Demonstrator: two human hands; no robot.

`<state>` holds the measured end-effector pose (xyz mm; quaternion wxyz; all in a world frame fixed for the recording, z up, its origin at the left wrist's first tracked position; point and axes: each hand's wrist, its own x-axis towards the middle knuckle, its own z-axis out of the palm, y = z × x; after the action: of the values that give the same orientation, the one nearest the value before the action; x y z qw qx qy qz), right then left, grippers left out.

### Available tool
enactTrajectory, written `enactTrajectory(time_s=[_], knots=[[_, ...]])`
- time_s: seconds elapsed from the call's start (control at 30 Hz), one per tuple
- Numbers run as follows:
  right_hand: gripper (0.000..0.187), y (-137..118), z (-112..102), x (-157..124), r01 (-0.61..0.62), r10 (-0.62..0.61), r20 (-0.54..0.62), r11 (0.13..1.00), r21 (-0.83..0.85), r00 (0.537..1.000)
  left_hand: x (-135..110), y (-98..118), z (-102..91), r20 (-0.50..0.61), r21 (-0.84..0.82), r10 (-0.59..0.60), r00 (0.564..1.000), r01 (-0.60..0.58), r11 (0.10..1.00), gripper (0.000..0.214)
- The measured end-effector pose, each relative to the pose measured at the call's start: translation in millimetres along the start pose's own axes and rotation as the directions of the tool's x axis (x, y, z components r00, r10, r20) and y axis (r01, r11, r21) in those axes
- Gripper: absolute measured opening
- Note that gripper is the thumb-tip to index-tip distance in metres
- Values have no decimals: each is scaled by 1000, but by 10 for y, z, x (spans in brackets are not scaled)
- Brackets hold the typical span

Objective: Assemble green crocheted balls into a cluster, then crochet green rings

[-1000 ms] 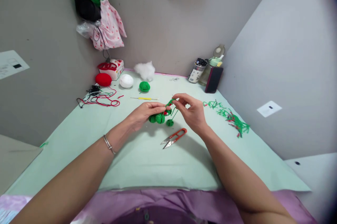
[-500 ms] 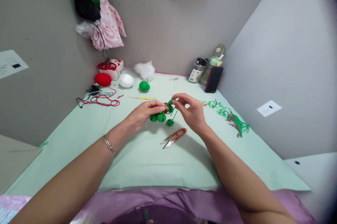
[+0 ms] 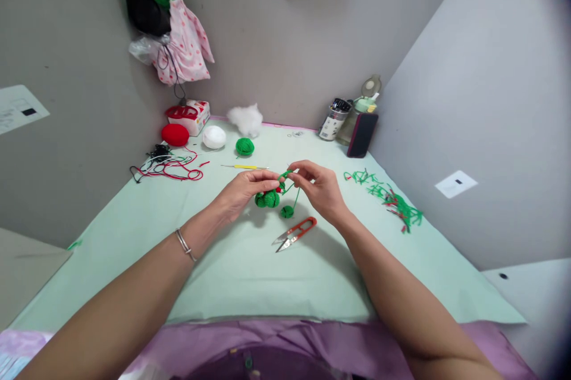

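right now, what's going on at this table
A person's left hand holds a cluster of green yarn balls with some red among them, while the right hand pinches green yarn at the top. A single small green ball sits below, on a strand. Orange-handled snips lie on the table, nearer the person.

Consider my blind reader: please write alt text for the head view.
Left hand holds green crocheted pieces; right hand pinches green yarn above a pale table. Orange-handled snips lie nearer; red, white and green yarn balls sit farther back.
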<state>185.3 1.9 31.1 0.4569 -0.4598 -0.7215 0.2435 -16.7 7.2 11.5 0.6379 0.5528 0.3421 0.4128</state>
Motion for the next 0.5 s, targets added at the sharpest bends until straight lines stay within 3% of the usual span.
enactTrajectory(time_s=[0.23,0.5], knots=[[23,43,-28,74,-194,185,58,941,279,981,-9,7,20,-63,21,16,998,-14,1000,27],[24,-11,-122,77,-235,209,108,886,401,972,-3,25,55,-120,30,23,993,-20,999,29]])
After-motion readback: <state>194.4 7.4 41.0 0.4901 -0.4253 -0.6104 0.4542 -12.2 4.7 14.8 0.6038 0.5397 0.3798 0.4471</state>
